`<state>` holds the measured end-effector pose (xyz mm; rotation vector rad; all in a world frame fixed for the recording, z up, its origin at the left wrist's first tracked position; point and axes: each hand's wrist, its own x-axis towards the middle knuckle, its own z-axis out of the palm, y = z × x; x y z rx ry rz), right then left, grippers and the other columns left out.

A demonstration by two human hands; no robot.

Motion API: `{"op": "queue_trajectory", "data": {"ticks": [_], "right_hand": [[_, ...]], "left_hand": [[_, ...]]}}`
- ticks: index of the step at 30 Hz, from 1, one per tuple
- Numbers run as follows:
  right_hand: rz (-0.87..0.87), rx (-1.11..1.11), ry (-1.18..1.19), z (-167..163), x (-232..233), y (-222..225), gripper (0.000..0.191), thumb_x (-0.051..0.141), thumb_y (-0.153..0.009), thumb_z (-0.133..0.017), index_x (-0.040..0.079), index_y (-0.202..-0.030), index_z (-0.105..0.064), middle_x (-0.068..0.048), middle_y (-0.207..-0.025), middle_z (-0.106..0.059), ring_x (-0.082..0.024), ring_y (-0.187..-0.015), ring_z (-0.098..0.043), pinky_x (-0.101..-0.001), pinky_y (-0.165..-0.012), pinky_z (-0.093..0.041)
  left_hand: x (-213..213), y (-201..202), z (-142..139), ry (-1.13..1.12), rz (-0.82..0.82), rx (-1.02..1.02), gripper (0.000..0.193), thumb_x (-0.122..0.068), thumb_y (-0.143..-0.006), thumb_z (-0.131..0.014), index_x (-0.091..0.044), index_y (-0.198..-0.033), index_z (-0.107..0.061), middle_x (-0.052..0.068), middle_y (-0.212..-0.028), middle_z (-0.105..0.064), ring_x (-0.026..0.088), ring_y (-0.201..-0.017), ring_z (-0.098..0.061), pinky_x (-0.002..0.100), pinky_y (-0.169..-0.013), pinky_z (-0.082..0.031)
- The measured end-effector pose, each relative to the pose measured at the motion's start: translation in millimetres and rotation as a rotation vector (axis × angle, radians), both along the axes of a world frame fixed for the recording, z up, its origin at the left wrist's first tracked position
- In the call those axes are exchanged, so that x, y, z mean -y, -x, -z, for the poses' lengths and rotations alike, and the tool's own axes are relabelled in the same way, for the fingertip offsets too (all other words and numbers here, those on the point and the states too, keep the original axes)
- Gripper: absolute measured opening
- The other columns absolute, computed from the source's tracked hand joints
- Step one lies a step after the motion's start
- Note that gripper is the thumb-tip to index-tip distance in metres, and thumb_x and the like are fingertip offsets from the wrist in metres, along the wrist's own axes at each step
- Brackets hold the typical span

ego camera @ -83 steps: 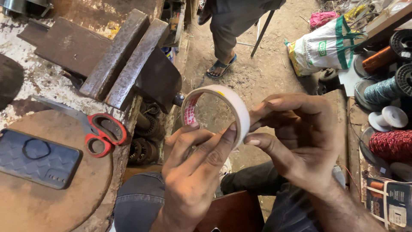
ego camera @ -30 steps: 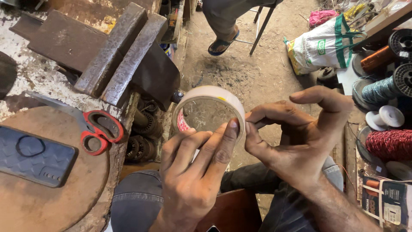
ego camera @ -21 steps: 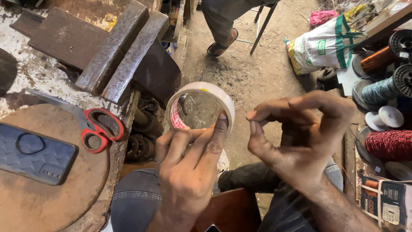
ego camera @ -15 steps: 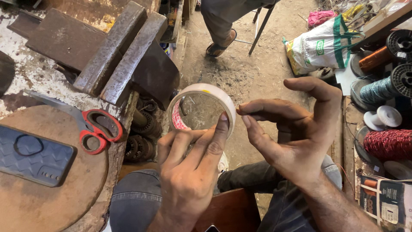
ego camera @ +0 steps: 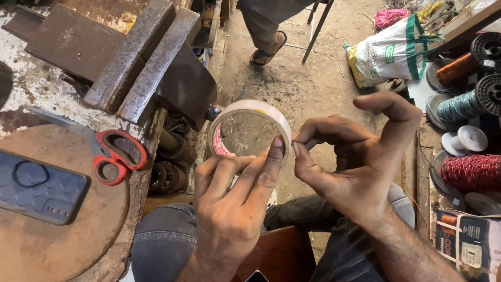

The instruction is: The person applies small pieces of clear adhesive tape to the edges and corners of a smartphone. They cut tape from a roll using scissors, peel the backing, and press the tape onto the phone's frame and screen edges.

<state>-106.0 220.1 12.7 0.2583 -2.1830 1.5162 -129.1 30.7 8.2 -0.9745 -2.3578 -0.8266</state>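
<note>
Above the knees, off the bench edge: left hand [ego camera: 229, 209] gripping tape roll [ego camera: 249, 130]; right hand [ego camera: 355, 162] pinching narrowly at its rim. Best to steady the roll and pick slowly with a nail.

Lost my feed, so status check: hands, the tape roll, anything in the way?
Left hand grips tape roll, thumb on rim. Right hand pinches at roll's edge. Scissors and phone lie apart on bench; nothing blocking.
</note>
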Motion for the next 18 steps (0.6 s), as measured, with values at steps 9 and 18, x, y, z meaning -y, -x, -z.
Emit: {"op": "queue_trajectory", "data": {"ticks": [9, 18], "right_hand": [[0.027, -0.015, 0.004, 8, -5, -4, 0.069, -0.006, -0.088, -0.076, 0.006, -0.124, -0.019, -0.012, -0.121, -0.037, -0.02, -0.099, -0.071, -0.0361, -0.091, -0.064], [0.038, 0.077, 0.083, 0, -1, 5, 0.038, -0.005, -0.092, -0.068, -0.003, -0.124, -0.048, -0.014, -0.12, -0.055, -0.016, -0.108, -0.061, -0.0311, -0.096, -0.057]], "left_hand": [[-2, -5, 1, -0.082, 0.061, 0.154, 0.059, -0.002, -0.086, -0.075, -0.007, -0.143, -0.062, 0.002, -0.097, -0.075, 0.018, -0.092, -0.067, 0.039, -0.093, -0.046], [6, -1, 5, -0.174, 0.031, 0.155, 0.059, 0.001, -0.087, -0.077, -0.005, -0.143, -0.06, 0.003, -0.093, -0.077, 0.019, -0.093, -0.067, 0.039, -0.093, -0.044]]}}
